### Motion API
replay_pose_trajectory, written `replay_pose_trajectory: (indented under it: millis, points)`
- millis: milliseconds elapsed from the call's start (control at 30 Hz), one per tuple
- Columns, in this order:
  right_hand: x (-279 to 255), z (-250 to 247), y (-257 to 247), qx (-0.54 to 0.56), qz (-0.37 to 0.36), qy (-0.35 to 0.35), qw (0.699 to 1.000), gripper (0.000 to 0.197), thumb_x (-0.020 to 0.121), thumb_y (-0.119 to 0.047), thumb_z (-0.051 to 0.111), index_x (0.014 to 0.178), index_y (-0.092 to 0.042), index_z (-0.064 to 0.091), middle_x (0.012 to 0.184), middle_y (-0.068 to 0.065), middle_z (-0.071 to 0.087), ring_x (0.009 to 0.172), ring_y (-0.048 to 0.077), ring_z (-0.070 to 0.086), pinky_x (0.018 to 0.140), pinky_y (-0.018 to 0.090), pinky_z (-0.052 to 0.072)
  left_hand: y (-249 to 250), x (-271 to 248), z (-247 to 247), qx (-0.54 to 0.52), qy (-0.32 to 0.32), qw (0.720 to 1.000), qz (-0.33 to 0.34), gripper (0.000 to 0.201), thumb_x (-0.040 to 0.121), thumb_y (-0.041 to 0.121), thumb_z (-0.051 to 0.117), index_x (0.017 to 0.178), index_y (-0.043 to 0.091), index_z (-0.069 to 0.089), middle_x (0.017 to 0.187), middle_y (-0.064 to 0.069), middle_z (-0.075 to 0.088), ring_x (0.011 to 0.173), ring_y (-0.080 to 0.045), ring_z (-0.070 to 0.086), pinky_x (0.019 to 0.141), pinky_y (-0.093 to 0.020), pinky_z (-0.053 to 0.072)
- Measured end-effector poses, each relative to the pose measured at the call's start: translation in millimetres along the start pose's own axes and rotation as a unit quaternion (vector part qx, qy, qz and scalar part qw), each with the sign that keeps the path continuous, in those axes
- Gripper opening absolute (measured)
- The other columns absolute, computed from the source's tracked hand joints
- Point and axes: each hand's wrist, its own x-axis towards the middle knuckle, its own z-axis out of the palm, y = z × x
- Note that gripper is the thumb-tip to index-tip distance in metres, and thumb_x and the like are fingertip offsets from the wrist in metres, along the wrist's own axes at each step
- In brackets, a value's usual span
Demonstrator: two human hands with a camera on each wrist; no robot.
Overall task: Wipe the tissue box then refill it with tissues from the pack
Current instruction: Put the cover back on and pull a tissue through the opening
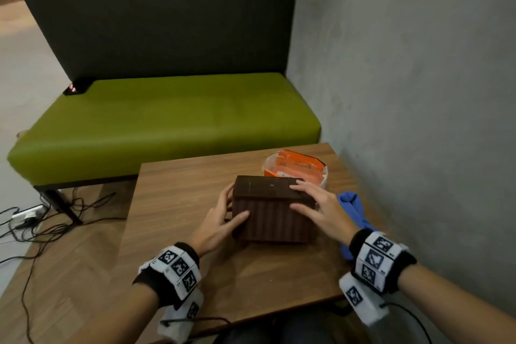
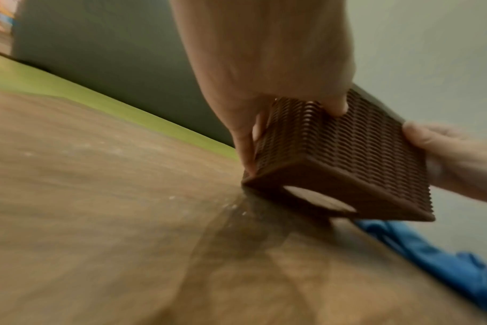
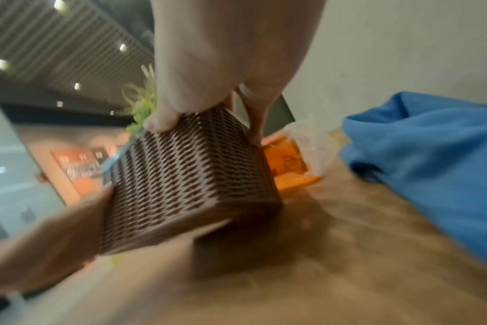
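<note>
Both hands, left hand point(image 1: 220, 220) and right hand point(image 1: 315, 205), clamp the tilted tissue box point(image 1: 272, 211), with the tissue pack point(image 1: 297, 169) just beyond it, nearer the right.

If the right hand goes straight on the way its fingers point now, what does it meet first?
The right hand already grips the tissue box. Past the box, the orange tissue pack probably comes first; depth is unclear.

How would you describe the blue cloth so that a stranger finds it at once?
Start at the wooden table before the green bench. Right of the brown woven tissue box, by the wall, lies the crumpled blue cloth. It is the only blue, soft thing there.
</note>
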Motion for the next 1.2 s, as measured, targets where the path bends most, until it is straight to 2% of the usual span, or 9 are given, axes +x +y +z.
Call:
replay_pose_trajectory:
  millis: [167, 367, 500, 700, 833, 967, 1033, 1100, 1200]
  points:
    - [37.2, -11.8, -11.2, -0.046, 0.056, -0.068, 0.995, 0.030, 0.092, -0.045, 0.044, 0.098, -0.021, 0.061, 0.098, -0.003, 0.065, 0.093, 0.012, 0.057, 0.082, 0.033, 0.042, 15.1, 18.8, -12.2, 0.082, 0.038, 0.994, -0.064, 0.076, 0.071, 0.076, 0.038, 0.121, 0.021, 0.054, 0.115, -0.006, 0.066, 0.102, -0.021, 0.063, 0.094, -0.040, 0.049]
    - [65.8, 0.5, -3.7, 0.011, 0.139, -0.147, 0.979, 0.043, 0.098, -0.033, 0.036, 0.125, -0.006, 0.055, 0.139, 0.010, 0.048, 0.129, 0.025, 0.042, 0.109, 0.036, 0.028, 41.0, 42.8, -25.1, 0.166, 0.026, 0.967, -0.193, 0.061, 0.091, 0.054, 0.036, 0.088, 0.000, 0.064, 0.100, -0.022, 0.067, 0.088, -0.037, 0.065, 0.075, -0.042, 0.053]
    - [75.6, 0.8, -8.4, 0.081, 0.223, -0.135, 0.962, 0.041, 0.100, -0.027, 0.035, 0.128, -0.002, 0.049, 0.137, 0.012, 0.049, 0.126, 0.026, 0.044, 0.080, 0.016, 0.032, 60.1, 35.7, -36.0, 0.026, -0.028, 0.970, -0.239, 0.067, 0.085, 0.069, 0.027, 0.110, 0.016, 0.061, 0.102, -0.007, 0.064, 0.082, -0.025, 0.063, 0.059, -0.037, 0.057]
    - [72.8, 5.9, 2.2, 0.284, 0.421, -0.149, 0.849, 0.030, 0.096, -0.028, 0.046, 0.078, -0.007, 0.059, 0.069, 0.009, 0.064, 0.059, 0.019, 0.062, 0.054, 0.026, 0.050, 36.6, 15.0, -35.7, -0.014, -0.081, 0.977, -0.197, 0.072, 0.061, 0.069, 0.058, 0.118, 0.025, 0.054, 0.118, -0.005, 0.061, 0.100, -0.019, 0.059, 0.079, -0.037, 0.052]
    - [65.5, 16.9, 8.2, 0.273, 0.419, -0.089, 0.861, 0.038, 0.096, -0.019, 0.045, 0.059, -0.010, 0.043, 0.031, -0.002, 0.050, 0.028, 0.009, 0.050, 0.031, 0.015, 0.040, 23.1, 23.7, -29.7, 0.145, 0.014, 0.975, -0.168, 0.069, 0.072, 0.069, 0.054, 0.105, 0.009, 0.063, 0.105, -0.011, 0.069, 0.090, -0.026, 0.066, 0.080, -0.041, 0.056]
    - [59.2, 24.7, 1.7, 0.220, 0.402, -0.077, 0.885, 0.043, 0.100, -0.036, 0.032, 0.090, 0.000, 0.055, 0.077, 0.016, 0.065, 0.061, 0.023, 0.064, 0.042, 0.022, 0.051, 19.0, 27.4, -24.5, 0.243, 0.054, 0.953, -0.176, 0.061, 0.084, 0.061, 0.045, 0.082, 0.003, 0.062, 0.094, -0.016, 0.069, 0.084, -0.032, 0.063, 0.067, -0.033, 0.047]
    - [56.9, 25.0, -1.0, 0.122, 0.356, -0.072, 0.924, 0.042, 0.101, -0.028, 0.032, 0.076, -0.003, 0.055, 0.076, 0.016, 0.059, 0.064, 0.026, 0.061, 0.044, 0.017, 0.045, 17.3, 23.9, -19.8, 0.269, 0.070, 0.945, -0.174, 0.058, 0.085, 0.060, 0.043, 0.075, 0.005, 0.058, 0.088, -0.016, 0.067, 0.082, -0.032, 0.061, 0.065, -0.031, 0.042]
    - [54.0, 23.2, -5.9, -0.034, 0.252, -0.061, 0.965, 0.040, 0.099, -0.013, 0.035, 0.061, -0.012, 0.049, 0.075, 0.013, 0.057, 0.077, 0.033, 0.061, 0.061, 0.021, 0.043, 12.7, 20.3, -14.9, 0.289, 0.085, 0.936, -0.182, 0.062, 0.085, 0.063, 0.040, 0.080, 0.004, 0.059, 0.092, -0.017, 0.067, 0.085, -0.034, 0.062, 0.069, -0.033, 0.046]
    - [44.0, 20.8, -28.8, -0.221, 0.091, 0.021, 0.971, 0.019, 0.092, -0.008, 0.045, 0.092, -0.009, 0.064, 0.100, 0.009, 0.064, 0.102, 0.029, 0.057, 0.092, 0.044, 0.034, 16.4, 17.5, -10.2, 0.318, 0.104, 0.924, -0.186, 0.068, 0.084, 0.067, 0.032, 0.106, 0.007, 0.056, 0.109, -0.018, 0.064, 0.099, -0.035, 0.060, 0.086, -0.041, 0.050]
